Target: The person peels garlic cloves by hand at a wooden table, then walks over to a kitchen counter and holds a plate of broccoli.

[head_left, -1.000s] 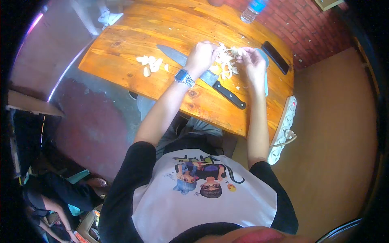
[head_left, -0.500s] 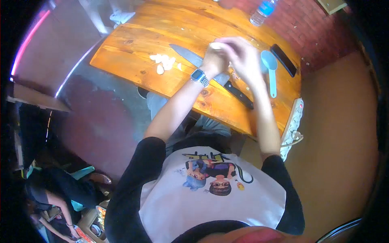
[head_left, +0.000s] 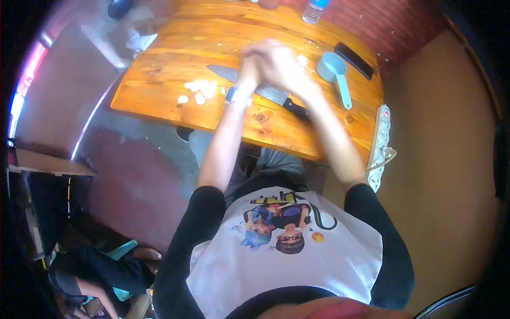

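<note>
My left hand (head_left: 252, 70), with a watch (head_left: 237, 96) on its wrist, is closed against my right hand (head_left: 278, 65) above the table. The right hand's fingers fold over the left, blurred by motion, and what they hold is hidden. Beneath my hands lies a large kitchen knife (head_left: 272, 94), its blade pointing left and its black handle (head_left: 295, 108) to the right. To the left of the knife is a small pile of pale peeled garlic cloves (head_left: 202, 86). Whitish bits of peel (head_left: 302, 60) lie to the right of my hands.
A light blue measuring scoop (head_left: 333, 66) and a black phone (head_left: 354, 60) rest at the right of the wooden table (head_left: 149, 95). A water bottle (head_left: 313, 13) stands at the back. A power strip (head_left: 379, 149) runs along the right edge. Another person's arm (head_left: 98, 295) shows at lower left.
The view has shifted, so the table things sit further left and higher. My right hand has folded over the left, and the pale clove visible at my fingers before is now hidden.
</note>
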A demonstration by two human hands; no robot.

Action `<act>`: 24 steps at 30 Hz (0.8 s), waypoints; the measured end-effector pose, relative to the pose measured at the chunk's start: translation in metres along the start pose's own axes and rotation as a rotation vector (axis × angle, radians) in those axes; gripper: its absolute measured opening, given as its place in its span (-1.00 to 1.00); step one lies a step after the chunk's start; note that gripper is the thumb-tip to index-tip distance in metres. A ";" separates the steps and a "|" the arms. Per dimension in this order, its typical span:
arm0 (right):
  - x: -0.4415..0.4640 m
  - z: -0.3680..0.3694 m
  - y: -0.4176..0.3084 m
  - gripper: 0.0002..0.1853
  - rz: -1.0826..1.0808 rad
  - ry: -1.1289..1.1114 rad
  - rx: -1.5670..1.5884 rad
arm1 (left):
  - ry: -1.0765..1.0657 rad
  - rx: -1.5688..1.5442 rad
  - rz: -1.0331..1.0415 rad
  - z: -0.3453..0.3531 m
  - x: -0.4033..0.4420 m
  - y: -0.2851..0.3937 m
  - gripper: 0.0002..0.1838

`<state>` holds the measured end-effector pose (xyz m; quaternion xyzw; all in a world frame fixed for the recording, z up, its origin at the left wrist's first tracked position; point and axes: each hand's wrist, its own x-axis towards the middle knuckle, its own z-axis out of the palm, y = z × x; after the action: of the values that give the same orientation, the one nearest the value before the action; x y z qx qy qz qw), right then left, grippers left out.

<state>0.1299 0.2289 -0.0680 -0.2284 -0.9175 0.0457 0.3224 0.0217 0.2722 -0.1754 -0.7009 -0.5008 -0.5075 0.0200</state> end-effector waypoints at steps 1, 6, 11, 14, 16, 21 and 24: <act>-0.011 -0.027 0.014 -0.78 0.098 -0.042 0.096 | -0.092 -0.099 -0.149 -0.019 0.005 0.022 -0.75; -0.071 -0.055 0.074 -0.77 0.329 -0.199 0.107 | -0.451 -0.033 -0.121 -0.032 -0.007 0.041 -0.70; -0.087 -0.021 0.077 -0.79 0.199 -0.280 0.183 | -0.528 0.086 -0.159 -0.024 -0.003 0.053 -0.83; -0.073 -0.017 0.094 -0.80 0.322 -0.262 0.098 | -0.466 0.084 -0.204 -0.016 0.000 0.046 -0.82; -0.068 -0.017 0.096 -0.81 0.334 -0.142 0.043 | -0.356 -0.130 -0.223 -0.012 0.009 0.045 -0.81; -0.049 -0.020 0.089 -0.82 0.404 0.275 0.240 | -0.270 -0.601 -0.409 -0.010 0.036 0.046 -0.72; -0.055 -0.018 0.093 -0.81 0.303 0.296 0.357 | -0.224 -0.867 -0.483 -0.006 0.031 0.042 -0.64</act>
<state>0.2152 0.2859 -0.1064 -0.3069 -0.7930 0.2207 0.4778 0.0474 0.2695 -0.1300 -0.5592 -0.3909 -0.5806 -0.4443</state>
